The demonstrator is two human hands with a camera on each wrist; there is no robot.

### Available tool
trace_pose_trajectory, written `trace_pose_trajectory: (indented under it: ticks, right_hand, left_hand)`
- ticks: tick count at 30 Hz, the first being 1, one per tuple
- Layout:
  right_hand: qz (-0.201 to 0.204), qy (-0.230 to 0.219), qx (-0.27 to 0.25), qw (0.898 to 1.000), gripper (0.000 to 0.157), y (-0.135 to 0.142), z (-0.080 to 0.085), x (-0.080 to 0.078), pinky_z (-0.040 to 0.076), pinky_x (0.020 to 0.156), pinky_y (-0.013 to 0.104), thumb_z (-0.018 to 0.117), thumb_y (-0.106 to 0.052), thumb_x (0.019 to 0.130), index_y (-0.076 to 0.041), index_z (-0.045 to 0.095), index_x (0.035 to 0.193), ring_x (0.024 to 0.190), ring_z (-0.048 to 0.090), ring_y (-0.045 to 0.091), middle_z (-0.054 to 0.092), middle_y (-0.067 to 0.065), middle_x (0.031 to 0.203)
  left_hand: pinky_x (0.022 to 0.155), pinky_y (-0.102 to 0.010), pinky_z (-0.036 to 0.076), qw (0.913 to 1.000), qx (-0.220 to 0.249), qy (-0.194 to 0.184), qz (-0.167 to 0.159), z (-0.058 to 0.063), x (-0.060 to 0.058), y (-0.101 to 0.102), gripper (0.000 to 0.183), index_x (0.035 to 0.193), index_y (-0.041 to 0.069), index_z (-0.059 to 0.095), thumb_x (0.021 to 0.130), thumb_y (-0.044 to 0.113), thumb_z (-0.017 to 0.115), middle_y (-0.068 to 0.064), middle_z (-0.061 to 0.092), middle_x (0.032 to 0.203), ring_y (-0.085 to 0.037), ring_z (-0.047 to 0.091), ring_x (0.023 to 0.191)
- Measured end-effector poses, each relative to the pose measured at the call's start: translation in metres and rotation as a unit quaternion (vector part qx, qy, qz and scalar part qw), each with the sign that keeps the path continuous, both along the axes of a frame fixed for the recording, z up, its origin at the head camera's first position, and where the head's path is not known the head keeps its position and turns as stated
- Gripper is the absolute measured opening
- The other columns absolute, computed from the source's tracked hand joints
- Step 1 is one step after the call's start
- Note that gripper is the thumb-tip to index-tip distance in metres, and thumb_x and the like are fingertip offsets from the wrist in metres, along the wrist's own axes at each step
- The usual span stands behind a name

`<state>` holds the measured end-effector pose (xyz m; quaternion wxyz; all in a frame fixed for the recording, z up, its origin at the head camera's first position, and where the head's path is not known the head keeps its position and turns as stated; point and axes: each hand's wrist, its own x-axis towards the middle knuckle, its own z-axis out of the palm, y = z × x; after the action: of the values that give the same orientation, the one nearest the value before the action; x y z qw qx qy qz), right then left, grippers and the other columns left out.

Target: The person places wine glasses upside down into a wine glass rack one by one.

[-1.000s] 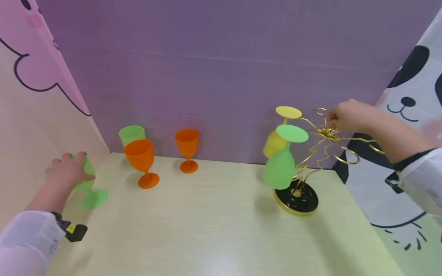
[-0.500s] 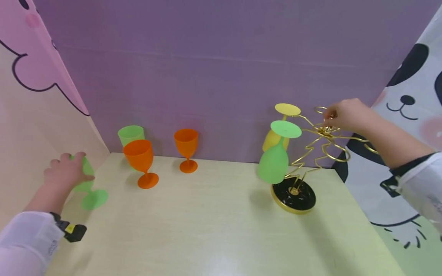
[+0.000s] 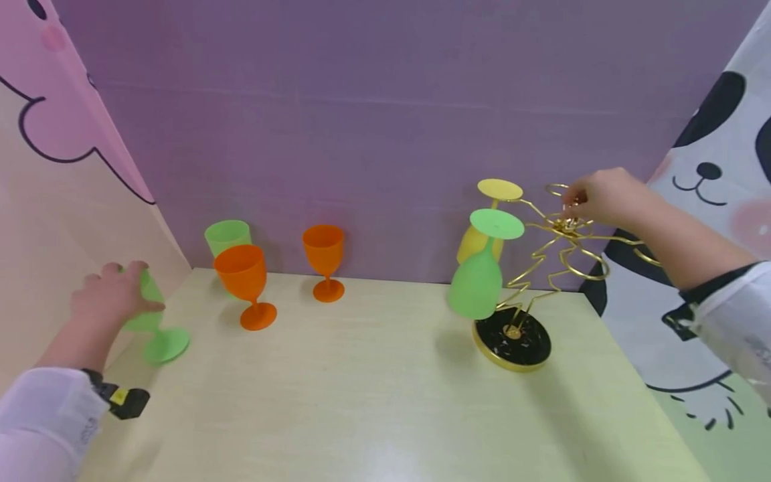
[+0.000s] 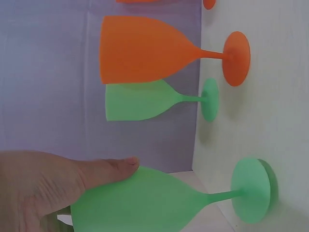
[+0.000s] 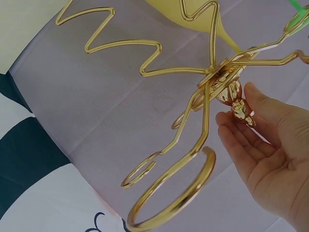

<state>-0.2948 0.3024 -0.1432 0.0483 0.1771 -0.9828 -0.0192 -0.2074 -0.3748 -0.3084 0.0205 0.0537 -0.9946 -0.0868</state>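
Observation:
On the left, my left hand point(image 3: 105, 301) grips the bowl of a translucent green goblet point(image 4: 159, 195), thumb along one side. The goblet's foot point(image 3: 166, 345) looks slightly tilted at the table, with a shadow beside it. At right, my right hand point(image 3: 608, 194) holds the gold knob point(image 5: 239, 104) on top of a gold wire goblet rack point(image 3: 566, 231) between thumb and fingers. Upside down on the rack's arms hang a green goblet point(image 3: 478, 284) and a yellow goblet point(image 3: 500, 189) behind it. Several wire loops point(image 5: 174, 193) hold nothing.
Two orange goblets, one nearer point(image 3: 243, 274) and one farther right point(image 3: 325, 248), stand upright on the pale table point(image 3: 361, 388). Another green goblet point(image 3: 225, 234) stands behind the nearer one. Purple cloth point(image 3: 361, 134) closes the back. The rack's round black base point(image 3: 512, 338) rests on the table.
The rack's top and hanging goblets have swung a little to the left under my right hand, and the base shifted slightly. The green goblet in my left hand has tipped slightly.

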Motion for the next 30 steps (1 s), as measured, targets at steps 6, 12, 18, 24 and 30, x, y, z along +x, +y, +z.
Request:
trace_pose_trajectory:
  ticks: [6, 12, 18, 24, 30]
  right_hand:
    - [0.002, -0.001, 0.0, 1.0, 0.026, 0.0, 0.0, 0.001, 0.044, 0.066, 0.042, 0.064, -0.023, 0.083, 0.0, 0.065, 0.097, 0.075, 0.053, 0.024, 0.063, 0.013, 0.081]
    - [0.007, -0.002, -0.003, 1.0, 0.027, -0.002, -0.003, 0.002, 0.045, 0.067, 0.044, 0.062, -0.021, 0.084, 0.0, 0.064, 0.101, 0.077, 0.055, 0.026, 0.065, 0.015, 0.085]
    - [-0.008, -0.004, -0.008, 1.0, 0.047, 0.0, -0.004, 0.002, 0.045, 0.076, 0.052, 0.062, -0.029, 0.085, 0.003, 0.052, 0.118, 0.09, 0.054, 0.038, 0.059, 0.027, 0.104]
    - [-0.011, 0.019, -0.021, 1.0, 0.077, 0.001, 0.005, 0.004, 0.027, 0.095, 0.067, 0.057, -0.046, 0.086, 0.004, 0.028, 0.137, 0.118, 0.029, 0.054, 0.033, 0.037, 0.132]
    - [-0.006, 0.028, -0.099, 0.995, 0.092, -0.004, 0.014, 0.013, 0.012, 0.102, 0.067, 0.056, -0.05, 0.086, -0.005, 0.002, 0.145, 0.13, 0.006, 0.05, 0.007, 0.032, 0.147]
  left_hand:
    - [0.068, -0.072, 0.033, 0.9998, 0.012, 0.017, 0.005, 0.015, 0.002, 0.001, 0.094, 0.133, -0.005, 0.021, 0.071, 0.045, 0.071, -0.046, 0.019, 0.119, -0.066, 0.025, 0.096]
    - [0.069, -0.071, 0.033, 0.9987, 0.013, 0.041, 0.027, 0.03, 0.004, -0.001, 0.096, 0.136, -0.002, 0.021, 0.072, 0.049, 0.069, -0.045, 0.018, 0.124, -0.065, 0.024, 0.099]
    - [0.074, -0.073, 0.03, 0.9953, 0.015, 0.085, 0.045, 0.053, 0.007, 0.003, 0.094, 0.14, 0.0, 0.018, 0.076, 0.049, 0.067, -0.043, 0.016, 0.131, -0.065, 0.02, 0.104]
    - [0.079, -0.074, 0.028, 0.9888, 0.024, 0.136, 0.056, 0.073, 0.009, 0.007, 0.092, 0.14, 0.001, 0.02, 0.076, 0.048, 0.066, -0.04, 0.016, 0.136, -0.064, 0.021, 0.109]
    - [0.083, -0.073, 0.026, 0.9823, 0.043, 0.166, 0.077, 0.091, 0.018, 0.02, 0.093, 0.143, 0.003, 0.015, 0.078, 0.05, 0.064, -0.038, 0.012, 0.14, -0.062, 0.02, 0.114]
